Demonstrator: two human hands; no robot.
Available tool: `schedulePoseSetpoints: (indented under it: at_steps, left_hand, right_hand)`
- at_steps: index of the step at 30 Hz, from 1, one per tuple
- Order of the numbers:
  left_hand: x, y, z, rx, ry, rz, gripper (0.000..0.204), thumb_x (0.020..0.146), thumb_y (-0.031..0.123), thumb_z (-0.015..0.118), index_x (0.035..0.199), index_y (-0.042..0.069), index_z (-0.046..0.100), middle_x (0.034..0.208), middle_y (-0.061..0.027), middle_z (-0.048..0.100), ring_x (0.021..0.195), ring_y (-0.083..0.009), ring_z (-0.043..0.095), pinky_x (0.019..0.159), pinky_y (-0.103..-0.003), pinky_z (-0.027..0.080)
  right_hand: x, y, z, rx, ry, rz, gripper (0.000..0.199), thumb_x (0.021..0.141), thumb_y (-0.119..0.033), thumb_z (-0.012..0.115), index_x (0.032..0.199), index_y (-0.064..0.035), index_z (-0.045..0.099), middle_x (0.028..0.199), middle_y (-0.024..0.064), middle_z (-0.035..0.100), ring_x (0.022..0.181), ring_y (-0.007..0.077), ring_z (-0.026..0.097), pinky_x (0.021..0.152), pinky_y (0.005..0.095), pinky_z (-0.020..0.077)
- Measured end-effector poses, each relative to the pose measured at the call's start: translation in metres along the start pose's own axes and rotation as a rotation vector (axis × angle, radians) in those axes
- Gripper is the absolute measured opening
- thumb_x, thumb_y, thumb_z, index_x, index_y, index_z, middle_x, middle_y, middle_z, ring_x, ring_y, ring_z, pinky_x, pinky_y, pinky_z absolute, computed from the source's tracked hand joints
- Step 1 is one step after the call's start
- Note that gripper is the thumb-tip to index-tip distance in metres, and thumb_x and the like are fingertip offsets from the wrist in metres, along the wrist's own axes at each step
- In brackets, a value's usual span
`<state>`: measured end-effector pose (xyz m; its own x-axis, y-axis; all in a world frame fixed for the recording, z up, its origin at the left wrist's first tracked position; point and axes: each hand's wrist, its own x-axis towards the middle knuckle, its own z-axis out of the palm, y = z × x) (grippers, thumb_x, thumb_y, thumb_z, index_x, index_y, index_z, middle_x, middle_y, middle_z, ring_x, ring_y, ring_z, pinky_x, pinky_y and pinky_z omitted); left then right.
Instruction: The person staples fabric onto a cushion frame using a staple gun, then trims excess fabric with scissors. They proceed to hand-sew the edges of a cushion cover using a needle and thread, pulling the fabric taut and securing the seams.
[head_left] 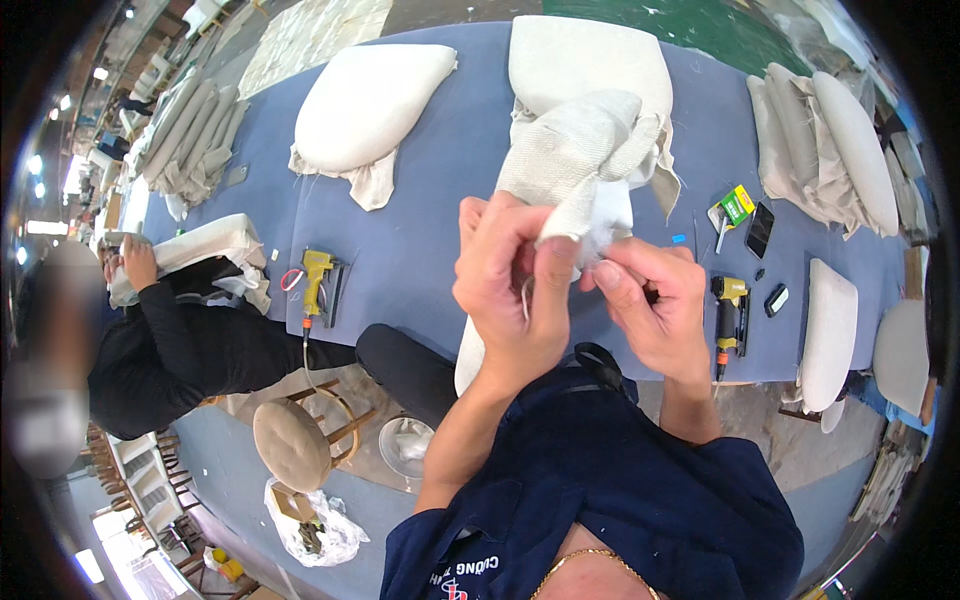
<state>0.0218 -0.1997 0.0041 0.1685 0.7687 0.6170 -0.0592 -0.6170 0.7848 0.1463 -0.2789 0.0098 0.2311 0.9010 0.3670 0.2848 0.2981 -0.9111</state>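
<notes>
At the centre of the head view, the left hand (510,285) and right hand (650,305) both pinch the bunched beige fabric cover (585,160) of a seat cushion (585,65) above the blue table (420,240). A yellow staple gun (730,315) lies at three o'clock, another staple gun (318,280) at nine, beside a seated person (190,345).

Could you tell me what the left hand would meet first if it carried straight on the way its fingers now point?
The left hand points up and slightly right, and its fingertips already pinch the bunched cream fabric, so that comes first. Beyond it lies the pale seat cushion on the blue table, though depth is hard to judge.
</notes>
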Motion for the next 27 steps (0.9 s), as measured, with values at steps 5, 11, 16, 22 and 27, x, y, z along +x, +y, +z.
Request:
schedulePoseSetpoints:
  at_steps: [5,11,16,22,27]
  left_hand:
    - [-0.009,0.006,0.016,-0.003,-0.077,0.082,0.008,0.081,0.008,0.074,0.086,0.008,0.068,0.066,0.0008,0.044,0.067,-0.0167,0.034,0.069,-0.034,0.027]
    - [-0.007,0.010,0.030,-0.015,-0.095,0.107,0.015,0.076,0.002,0.077,0.086,0.008,0.068,0.064,0.0024,0.044,0.064,-0.0152,0.036,0.069,-0.033,0.027]
    - [-0.010,0.015,0.042,-0.016,-0.117,0.114,0.018,0.073,0.001,0.077,0.086,0.008,0.067,0.064,0.0012,0.045,0.063,-0.0163,0.037,0.069,-0.034,0.027]
    - [-0.020,0.019,0.047,0.013,-0.202,0.144,0.020,0.070,0.002,0.077,0.086,0.008,0.067,0.067,-0.0003,0.048,0.065,-0.0197,0.039,0.069,-0.035,0.028]
    - [-0.016,0.023,0.038,-0.001,-0.350,0.091,0.022,0.069,0.007,0.079,0.088,0.008,0.068,0.070,-0.0005,0.054,0.069,-0.0210,0.045,0.069,-0.037,0.031]
  right_hand:
    - [-0.011,-0.012,0.000,0.175,0.172,0.122,0.022,0.101,-0.015,0.062,0.092,0.0033,0.070,0.054,0.0005,0.055,0.048,0.0037,0.046,0.046,0.0235,0.0332]
    - [-0.032,-0.016,-0.030,0.091,0.095,0.211,0.024,0.102,-0.016,0.061,0.090,0.0029,0.070,0.055,-0.0006,0.055,0.048,0.0030,0.047,0.046,0.0226,0.0321]
    - [-0.043,-0.011,-0.037,0.043,0.131,0.152,0.022,0.101,-0.015,0.063,0.089,0.0023,0.070,0.061,0.0012,0.060,0.048,0.0040,0.049,0.045,0.0231,0.0340]
    - [-0.046,-0.006,-0.031,-0.037,0.293,0.026,0.018,0.098,-0.011,0.066,0.094,0.0045,0.072,0.057,0.0018,0.058,0.047,0.0041,0.049,0.044,0.0240,0.0346]
    - [-0.047,-0.004,-0.033,-0.020,0.316,-0.002,0.017,0.098,-0.010,0.066,0.094,0.0044,0.073,0.055,0.0010,0.057,0.047,0.0037,0.048,0.044,0.0236,0.0321]
